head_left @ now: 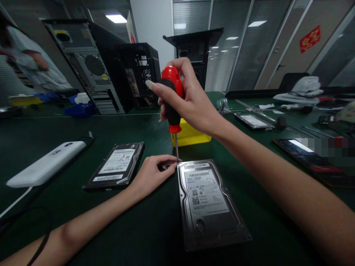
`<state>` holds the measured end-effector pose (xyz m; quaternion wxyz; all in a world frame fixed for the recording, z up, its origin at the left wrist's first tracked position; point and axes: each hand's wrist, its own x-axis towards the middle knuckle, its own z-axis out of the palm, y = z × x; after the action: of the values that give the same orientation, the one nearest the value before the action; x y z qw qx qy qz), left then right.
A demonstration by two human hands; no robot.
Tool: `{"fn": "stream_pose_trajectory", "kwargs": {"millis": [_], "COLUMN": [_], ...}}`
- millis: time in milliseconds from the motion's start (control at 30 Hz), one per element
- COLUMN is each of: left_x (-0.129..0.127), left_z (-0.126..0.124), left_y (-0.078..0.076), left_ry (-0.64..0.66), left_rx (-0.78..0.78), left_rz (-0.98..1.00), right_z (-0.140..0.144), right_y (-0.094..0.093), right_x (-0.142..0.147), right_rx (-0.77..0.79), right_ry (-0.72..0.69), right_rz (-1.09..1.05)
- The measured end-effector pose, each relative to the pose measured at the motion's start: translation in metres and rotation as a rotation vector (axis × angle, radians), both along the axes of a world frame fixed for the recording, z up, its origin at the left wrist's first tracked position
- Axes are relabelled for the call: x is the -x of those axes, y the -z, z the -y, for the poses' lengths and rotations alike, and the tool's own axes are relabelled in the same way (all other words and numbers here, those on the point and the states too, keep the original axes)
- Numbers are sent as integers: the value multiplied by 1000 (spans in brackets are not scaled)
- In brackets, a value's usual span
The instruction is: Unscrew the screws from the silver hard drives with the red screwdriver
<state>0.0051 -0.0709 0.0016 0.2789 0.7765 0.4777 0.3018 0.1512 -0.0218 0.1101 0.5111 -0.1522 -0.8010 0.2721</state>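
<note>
My biggest worry is the tip of the screwdriver [174, 107] skipping out of the screw at the upper left corner of the hard drive [208, 202]. I cannot tell from here how well the bit sits in the screw head, and if I lean the shaft even a little while I twist, it could cam out and scratch the lid or jab the fingertips [169, 165] of my left hand [152, 174], which sit right against the tip. The drive lies loose on the green table [155, 229], so it could also spin or slide under the turning force.

My right hand [191, 99] hangs just above the centre of the frame, fingers wrapped closed around the black and red handle, thumb stretched across the red cap, wrist bent down. The shaft stands nearly upright. My left forearm comes in from the lower left, the hand resting on the table, thumb and forefinger pinched narrow around the tip to steady it.

A second hard drive [116, 166] lies left of my left hand, and a yellow box [191, 136] sits just behind the screwdriver.
</note>
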Motion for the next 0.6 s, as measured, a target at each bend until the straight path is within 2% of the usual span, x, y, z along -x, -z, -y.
{"fn": "stream_pose_trajectory", "kwargs": {"millis": [167, 600], "left_x": [-3, -7], "left_z": [-1, -5], "left_y": [1, 2], "left_ry": [5, 1], "left_rx": [-15, -50], "left_rz": [19, 32], "right_z": [-1, -7], "right_y": [3, 4], "right_x": [4, 6], "right_rx": [156, 272], "right_ry": [-99, -302], "right_rz": [-103, -182]}}
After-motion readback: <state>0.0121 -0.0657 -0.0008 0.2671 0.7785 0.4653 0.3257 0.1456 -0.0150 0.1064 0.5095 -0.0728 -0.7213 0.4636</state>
